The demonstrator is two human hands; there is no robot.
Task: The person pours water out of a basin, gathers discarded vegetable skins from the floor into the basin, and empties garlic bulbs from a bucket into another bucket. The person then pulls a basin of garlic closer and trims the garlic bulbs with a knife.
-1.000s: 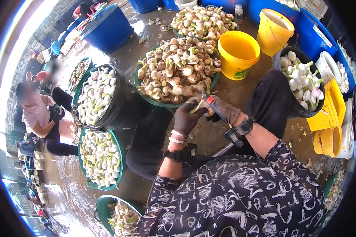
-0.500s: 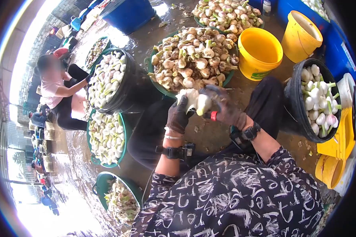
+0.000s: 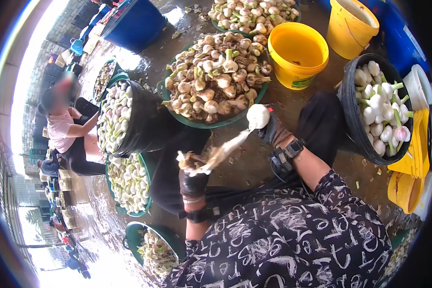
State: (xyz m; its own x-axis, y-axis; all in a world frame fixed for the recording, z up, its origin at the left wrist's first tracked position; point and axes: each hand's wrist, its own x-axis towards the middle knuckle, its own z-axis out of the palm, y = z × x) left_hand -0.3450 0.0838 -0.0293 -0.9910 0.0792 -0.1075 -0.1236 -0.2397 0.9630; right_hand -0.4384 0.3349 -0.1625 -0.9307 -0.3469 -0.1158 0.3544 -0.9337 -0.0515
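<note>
My right hand (image 3: 276, 131), in a dark glove, is closed on a smooth white garlic bulb (image 3: 258, 116). A long pale strip of garlic skin (image 3: 225, 150) stretches from beneath the bulb to my left hand (image 3: 195, 183). That hand, gloved too, is closed on the brownish, crumpled end of the skin. A small red bit shows beside the bulb at my right fingers. Just beyond my hands stands a green tub (image 3: 211, 126) heaped with unpeeled, soil-stained garlic (image 3: 213, 79). To the right, a black bucket (image 3: 349, 103) holds clean white bulbs (image 3: 380, 108).
Yellow buckets (image 3: 298, 57) stand beyond my right knee. At left are a black tub (image 3: 146, 117) and a green basket (image 3: 146, 192) of white garlic. A green tub (image 3: 129, 235) contains peelings. A co-worker (image 3: 65, 125) sits at far left.
My hands have moved apart: the left down and toward me with the skin, the right slightly aside with the bulb. Skin bunched at the bulb before now trails out as a long strip.
</note>
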